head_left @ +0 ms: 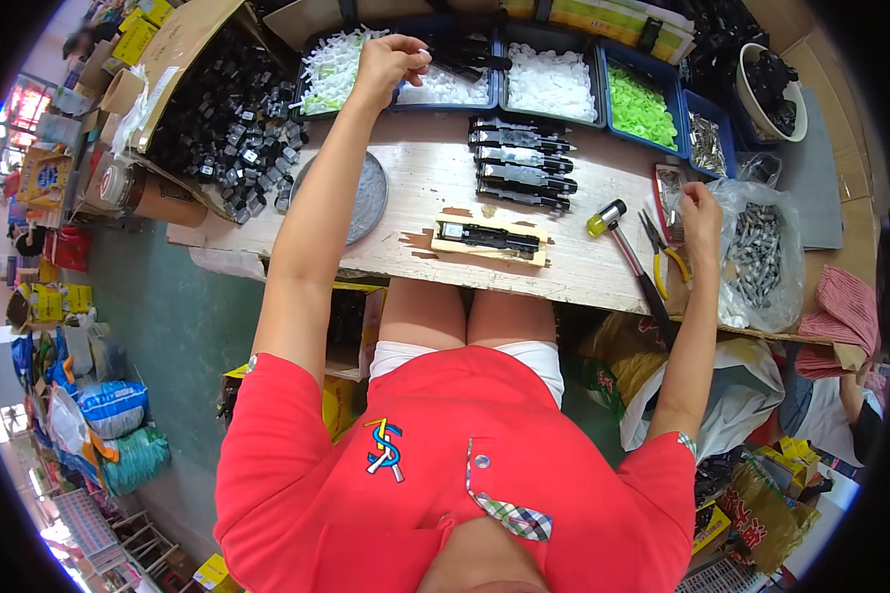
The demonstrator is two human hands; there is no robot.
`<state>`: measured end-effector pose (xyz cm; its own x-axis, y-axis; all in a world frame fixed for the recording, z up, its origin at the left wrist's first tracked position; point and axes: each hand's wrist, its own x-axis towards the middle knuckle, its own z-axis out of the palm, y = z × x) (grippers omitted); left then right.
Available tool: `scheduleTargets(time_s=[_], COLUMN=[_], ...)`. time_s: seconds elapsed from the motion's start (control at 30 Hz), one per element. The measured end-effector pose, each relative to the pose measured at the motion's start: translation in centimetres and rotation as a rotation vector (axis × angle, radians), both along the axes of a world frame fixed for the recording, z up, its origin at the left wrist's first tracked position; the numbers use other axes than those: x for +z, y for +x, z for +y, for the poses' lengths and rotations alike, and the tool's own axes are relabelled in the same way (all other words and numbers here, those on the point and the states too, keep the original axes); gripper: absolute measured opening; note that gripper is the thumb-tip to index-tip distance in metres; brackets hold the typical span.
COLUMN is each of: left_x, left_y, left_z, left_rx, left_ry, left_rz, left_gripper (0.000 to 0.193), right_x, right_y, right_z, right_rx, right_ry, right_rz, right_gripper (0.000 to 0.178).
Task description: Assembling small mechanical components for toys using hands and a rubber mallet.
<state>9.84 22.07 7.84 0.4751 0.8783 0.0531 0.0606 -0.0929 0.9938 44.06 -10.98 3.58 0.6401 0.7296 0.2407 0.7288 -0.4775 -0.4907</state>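
Observation:
My left hand [391, 71] is stretched out over the back row of trays, fingers curled in a pinch between a tray of white stick-like parts [332, 69] and a tray of small white parts [440, 91]. What it pinches, if anything, is too small to make out. At the right, my right hand [701, 219] is closed beside a small red-edged tray [669, 198] and a clear bag of metal parts [758, 252]. Its fingertips hide whatever they hold. In front of me, a black elongated assembly [489, 236] lies in a wooden holder [533, 259].
Several black assemblies [522, 163] lie in a stack mid-table. A hammer [627, 247] and yellow-handled pliers [666, 259] rest near the right front edge. Black parts [232, 128] pile up at left beside a round grey dish [369, 203]. Green parts [640, 107] fill another tray.

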Motion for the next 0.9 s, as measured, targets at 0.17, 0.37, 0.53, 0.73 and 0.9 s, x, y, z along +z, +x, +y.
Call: scheduleTargets(time_s=[0.17, 0.37, 0.53, 0.73, 0.9], left_x=[1.9, -1.0, -1.9, -1.8, -1.4], left_y=[-0.9, -2.4, -3.5, -4.0, -3.9], left_z=[-7.9, -19.0, -21.8, -22.5, -22.7], left_rx=[-0.090, -0.332, -0.339, -0.368, -0.379], left_ry=[-0.267, -0.533, -0.562, -0.538, -0.513], left_rz=[-0.265, -0.393, -0.401, -0.436, -0.450], left_gripper=[0.015, 0.013, 0.018, 0.029, 0.033], right_x=[5.1, 5.5, 4.4, 3.7, 3.5], right_y=[-8.0, -19.2, -22.7, -23.8, -23.8], right_z=[0.5, 2.8, 3.5, 3.0, 2.6], right_rx=[0.035, 0.457, 0.511, 0.530, 0.559], right_ry=[0.586, 0.614, 0.533, 0.489, 0.499], right_rz=[0.824, 1.087, 1.198, 1.256, 1.235], right_gripper=[0.013, 0.014, 0.013, 0.013, 0.014])
